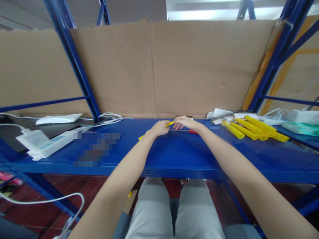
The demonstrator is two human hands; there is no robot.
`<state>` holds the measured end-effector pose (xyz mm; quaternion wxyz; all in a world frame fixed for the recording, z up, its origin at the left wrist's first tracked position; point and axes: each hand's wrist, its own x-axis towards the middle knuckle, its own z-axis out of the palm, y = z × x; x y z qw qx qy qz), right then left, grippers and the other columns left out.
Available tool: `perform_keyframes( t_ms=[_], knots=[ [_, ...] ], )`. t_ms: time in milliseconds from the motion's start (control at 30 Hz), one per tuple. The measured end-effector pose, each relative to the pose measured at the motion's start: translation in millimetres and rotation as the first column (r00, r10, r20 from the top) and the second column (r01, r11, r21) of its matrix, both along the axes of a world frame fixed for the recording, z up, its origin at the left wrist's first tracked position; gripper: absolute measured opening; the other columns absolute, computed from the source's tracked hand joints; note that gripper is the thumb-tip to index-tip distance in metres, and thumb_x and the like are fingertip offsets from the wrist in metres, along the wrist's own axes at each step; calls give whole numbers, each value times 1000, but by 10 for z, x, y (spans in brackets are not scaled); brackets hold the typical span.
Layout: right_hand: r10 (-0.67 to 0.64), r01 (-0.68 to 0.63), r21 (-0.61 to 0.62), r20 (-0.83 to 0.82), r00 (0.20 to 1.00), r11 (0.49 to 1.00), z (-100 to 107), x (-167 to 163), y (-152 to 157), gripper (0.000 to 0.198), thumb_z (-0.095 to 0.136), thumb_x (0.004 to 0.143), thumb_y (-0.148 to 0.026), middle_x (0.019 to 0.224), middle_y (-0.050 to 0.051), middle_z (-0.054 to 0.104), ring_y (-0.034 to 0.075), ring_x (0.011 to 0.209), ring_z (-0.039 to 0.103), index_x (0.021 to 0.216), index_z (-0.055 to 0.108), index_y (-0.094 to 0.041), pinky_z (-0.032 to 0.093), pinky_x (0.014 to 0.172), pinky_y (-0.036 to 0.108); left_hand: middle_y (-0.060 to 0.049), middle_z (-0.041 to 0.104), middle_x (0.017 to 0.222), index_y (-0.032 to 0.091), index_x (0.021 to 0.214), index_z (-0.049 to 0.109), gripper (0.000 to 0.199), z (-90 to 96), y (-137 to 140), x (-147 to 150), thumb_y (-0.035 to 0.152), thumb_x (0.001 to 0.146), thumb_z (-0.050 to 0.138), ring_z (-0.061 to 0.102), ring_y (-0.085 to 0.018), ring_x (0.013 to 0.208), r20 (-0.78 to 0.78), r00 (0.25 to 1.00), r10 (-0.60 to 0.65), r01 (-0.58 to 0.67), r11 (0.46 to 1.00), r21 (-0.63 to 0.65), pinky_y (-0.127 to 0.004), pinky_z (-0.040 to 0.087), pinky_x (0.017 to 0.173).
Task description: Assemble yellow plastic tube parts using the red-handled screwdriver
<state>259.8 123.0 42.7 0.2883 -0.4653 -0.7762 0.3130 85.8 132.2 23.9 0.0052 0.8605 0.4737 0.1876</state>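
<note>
Near the back of the blue shelf, my left hand (159, 128) is closed around a yellow tube (170, 123). One end of the tube sticks out past my fingers, and a bit of yellow also shows to the left of my wrist. My right hand (183, 122) hovers just to the right of the tube's end, fingers apart and holding nothing that I can see. Under it lies a tool like a screwdriver, with a red handle (192, 131) and a thin metal shaft pointing left; my right wrist partly covers the handle.
Several yellow tubes (256, 127) are piled on the right of the blue shelf (174, 152). To the left are a white power strip (54, 142), a charger (32, 139) and cables. Cardboard (189, 66) walls the back, between blue metal posts (74, 63). A blurred patch hides something at left.
</note>
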Motion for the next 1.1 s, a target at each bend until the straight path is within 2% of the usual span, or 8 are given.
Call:
perform_keyframes(
  t_ms=[167, 267, 367, 567, 700, 833, 1000, 1100],
  knots=[
    [-35, 30, -92, -58, 998, 995, -23, -38, -27, 23, 42, 88, -24, 75, 8, 72, 13, 62, 65, 83, 63, -14, 48, 63, 23, -14, 63, 116, 12, 122, 57, 45, -8, -18, 37, 6, 78, 46, 60, -22, 107, -68, 998, -7, 4, 999, -37, -25, 45, 87],
    [-45, 25, -165, -119, 992, 986, -27, -37, -10, 30, 37, 90, -29, 68, 7, 71, 13, 56, 63, 81, 61, -14, 45, 57, 22, -16, 61, 115, 11, 135, 44, 52, -8, -59, 47, 7, 83, 42, 59, -24, 107, -94, 994, 50, -48, 999, 22, -29, 44, 88],
    [-37, -17, -256, -203, 978, 967, -11, -22, 22, 30, 34, 90, -28, 61, 5, 68, 12, 51, 59, 81, 59, -14, 42, 51, 21, -17, 57, 118, 17, 144, 30, 56, 11, -120, 48, 12, 88, 37, 60, -26, 104, -108, 988, 108, -99, 992, 81, -33, 46, 86],
    [-11, -129, -351, -370, 929, 927, -3, 21, 37, 35, 31, 91, -32, 59, 5, 64, 13, 51, 57, 75, 57, -15, 42, 49, 21, -12, 55, 117, 28, 146, 25, 55, 43, -199, 57, 20, 93, 35, 61, -26, 104, -185, 971, 153, -133, 984, 118, -33, 47, 82],
    [-85, -19, -322, -307, 948, 946, -42, 2, 22, 17, 51, 83, -18, 53, 3, 60, 10, 46, 53, 67, 58, -14, 39, 46, 19, -11, 58, 116, 28, 146, 25, 56, -9, -145, 51, 19, 92, 38, 59, -24, 107, -215, 970, 111, -90, 990, 104, -31, 46, 86],
    [-202, 93, -333, -312, 928, 938, -38, -12, 8, 20, 53, 78, -5, 48, 0, 55, 7, 42, 47, 60, 56, -13, 36, 44, 18, -13, 57, 124, 21, 145, 29, 59, -51, -78, 46, 15, 89, 44, 55, -23, 114, -139, 990, 35, -23, 996, 83, -30, 41, 94],
    [-323, 203, -371, -295, 900, 906, -18, 17, 8, 25, 49, 81, -4, 47, -1, 52, 5, 40, 43, 58, 54, -13, 33, 43, 17, -10, 52, 134, 20, 142, 37, 65, -38, -76, 53, 3, 81, 48, 50, -23, 120, -89, 993, -73, 73, 997, 2, -30, 38, 99],
    [-365, 260, -359, -266, 892, 897, -33, 39, 34, 24, 50, 82, -6, 48, 0, 52, 6, 41, 44, 59, 53, -14, 35, 44, 18, -8, 56, 130, 20, 138, 44, 62, -26, -78, 54, 2, 79, 49, 54, -22, 116, -78, 991, -109, 108, 994, -13, -31, 38, 99]
  ],
)
